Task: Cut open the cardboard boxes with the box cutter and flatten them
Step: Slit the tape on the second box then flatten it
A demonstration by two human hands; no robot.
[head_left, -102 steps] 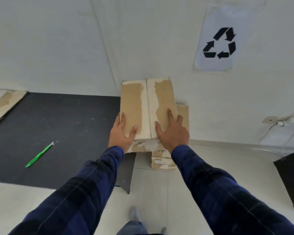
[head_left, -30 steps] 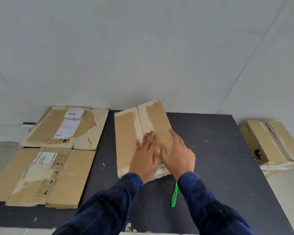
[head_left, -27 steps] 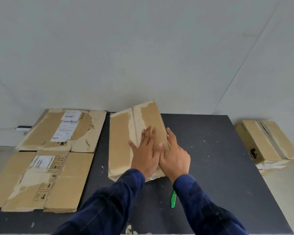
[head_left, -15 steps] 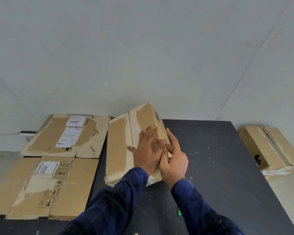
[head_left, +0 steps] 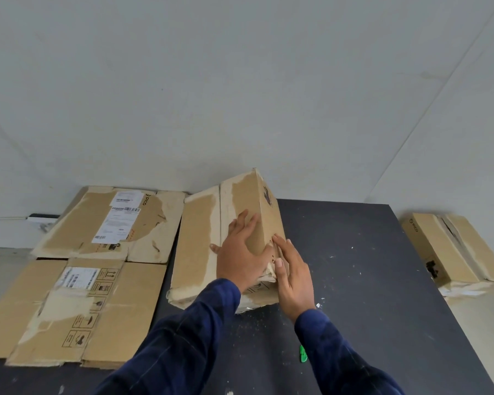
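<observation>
Brown cardboard box [head_left: 197, 246], patched with torn pale tape, stands tipped on the black mat [head_left: 368, 280]. It is just right of the flattened cardboard sheets [head_left: 77, 309] that lie left of both hands. The left hand [head_left: 240, 263] lies flat on its upper face, fingers straight, clasping nothing. The right hand [head_left: 294, 280], just beside it, pushes straight fingers against the side wall, probably to roll the box and expose a seam. Nearer the person than that hand, the green box cutter [head_left: 303, 354] lies unheld. Well right of both hands sits a second uncut cardboard box [head_left: 439, 246].
</observation>
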